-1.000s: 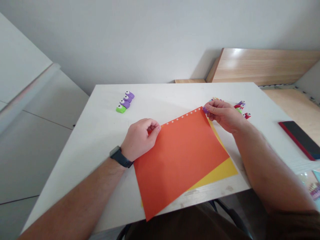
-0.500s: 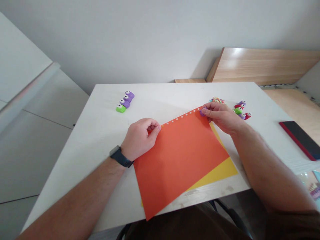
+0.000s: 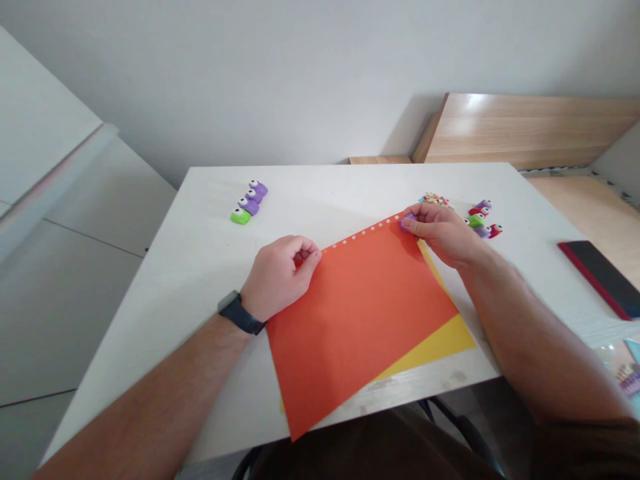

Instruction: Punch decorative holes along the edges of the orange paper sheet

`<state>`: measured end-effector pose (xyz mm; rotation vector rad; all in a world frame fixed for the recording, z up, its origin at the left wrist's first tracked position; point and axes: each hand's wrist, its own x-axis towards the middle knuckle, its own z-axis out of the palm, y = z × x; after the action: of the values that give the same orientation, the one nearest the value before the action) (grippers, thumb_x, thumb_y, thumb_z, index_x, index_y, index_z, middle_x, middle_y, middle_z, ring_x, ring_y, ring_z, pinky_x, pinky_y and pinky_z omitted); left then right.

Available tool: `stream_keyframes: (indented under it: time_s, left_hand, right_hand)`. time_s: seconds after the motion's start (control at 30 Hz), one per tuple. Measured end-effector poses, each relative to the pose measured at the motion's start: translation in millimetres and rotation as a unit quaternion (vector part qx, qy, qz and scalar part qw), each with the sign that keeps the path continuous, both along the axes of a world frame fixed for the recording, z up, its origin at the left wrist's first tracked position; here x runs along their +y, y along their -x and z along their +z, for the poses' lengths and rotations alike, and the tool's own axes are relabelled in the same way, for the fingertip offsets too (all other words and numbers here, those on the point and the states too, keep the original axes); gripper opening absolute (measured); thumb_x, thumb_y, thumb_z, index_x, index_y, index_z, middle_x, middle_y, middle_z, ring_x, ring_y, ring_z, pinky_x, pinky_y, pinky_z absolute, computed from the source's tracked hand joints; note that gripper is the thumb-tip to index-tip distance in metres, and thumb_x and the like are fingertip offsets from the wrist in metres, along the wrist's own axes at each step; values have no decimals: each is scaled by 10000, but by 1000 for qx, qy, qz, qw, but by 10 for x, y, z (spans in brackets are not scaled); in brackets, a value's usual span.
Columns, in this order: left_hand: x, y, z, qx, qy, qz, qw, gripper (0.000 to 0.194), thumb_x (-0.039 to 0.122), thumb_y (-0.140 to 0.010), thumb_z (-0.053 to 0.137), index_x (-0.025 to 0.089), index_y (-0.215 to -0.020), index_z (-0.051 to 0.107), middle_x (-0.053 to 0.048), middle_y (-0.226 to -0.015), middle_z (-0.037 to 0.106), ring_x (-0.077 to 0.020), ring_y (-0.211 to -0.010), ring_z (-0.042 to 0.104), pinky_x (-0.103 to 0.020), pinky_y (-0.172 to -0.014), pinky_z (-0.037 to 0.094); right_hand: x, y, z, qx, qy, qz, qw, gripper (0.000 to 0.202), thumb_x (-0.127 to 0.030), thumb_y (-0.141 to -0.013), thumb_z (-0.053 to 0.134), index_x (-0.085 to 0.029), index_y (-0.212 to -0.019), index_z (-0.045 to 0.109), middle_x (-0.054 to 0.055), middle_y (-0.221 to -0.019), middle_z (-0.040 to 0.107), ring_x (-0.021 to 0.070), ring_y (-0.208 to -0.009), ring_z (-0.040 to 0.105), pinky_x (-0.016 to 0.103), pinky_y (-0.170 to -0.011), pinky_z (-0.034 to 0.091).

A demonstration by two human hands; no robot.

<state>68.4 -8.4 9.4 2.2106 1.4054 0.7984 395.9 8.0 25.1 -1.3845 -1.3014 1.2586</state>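
An orange sheet of paper (image 3: 360, 300) lies slanted over a yellow sheet (image 3: 435, 350) on the white table. Small star-shaped holes run in a row along the orange sheet's far edge. My left hand (image 3: 283, 277), with a dark watch on its wrist, is closed in a pinch at the left part of that edge. At the far right corner, my right hand (image 3: 440, 230) grips a small purple craft punch (image 3: 406, 223), set on the paper's edge and partly covered by my thumb and fingers.
Several purple and green craft punches (image 3: 251, 200) stand in a row at the back left. Behind my right hand lies a heap of colourful paper bits (image 3: 434, 199), with more punches (image 3: 483, 220) beside it. A black-and-red case (image 3: 600, 277) rests at the right.
Both hands, the punch and the sheets keep practically the same places. Only a very slight shift of the whole view shows.
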Motion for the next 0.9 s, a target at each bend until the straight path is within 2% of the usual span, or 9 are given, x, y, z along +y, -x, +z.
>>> stream_keyframes:
  time_s: [0.17,0.33,0.6,0.9]
  left_hand:
    - [-1,-1,-4,1,2,-8,1000,169,344,-939,609,205,-890,691,-31,-866,735,-184,-782,664,-315,-773,512]
    - [0,-2,-2,5,0,-6,1000,178,351,-943,600,205,-898,691,-33,-869,736,-185,-784,665,-314,-775,515]
    - [-2,1,5,1,-2,7,1000,190,367,-944,594,211,-902,694,-37,-866,742,-190,-771,666,-320,-777,526]
    - [0,9,5,0,-3,17,1000,201,380,-941,599,207,-902,695,-41,-856,740,-189,-760,669,-318,-762,523]
  right_hand:
    - [14,-4,-13,-2,-5,-9,1000,411,-501,-683,901,-193,-863,696,36,-841,680,181,-775,592,338,-715,460]
    - [39,-27,-64,1,-9,-11,1000,382,-496,-718,878,-201,-882,701,33,-853,675,181,-773,592,343,-722,462]
    - [-2,-37,64,8,-9,-4,1000,326,-475,-765,841,-204,-868,692,14,-803,608,148,-700,503,311,-634,382]
    - [-3,-51,108,32,-9,-17,999,277,-436,-789,821,-194,-831,692,32,-823,591,150,-715,491,310,-634,378]
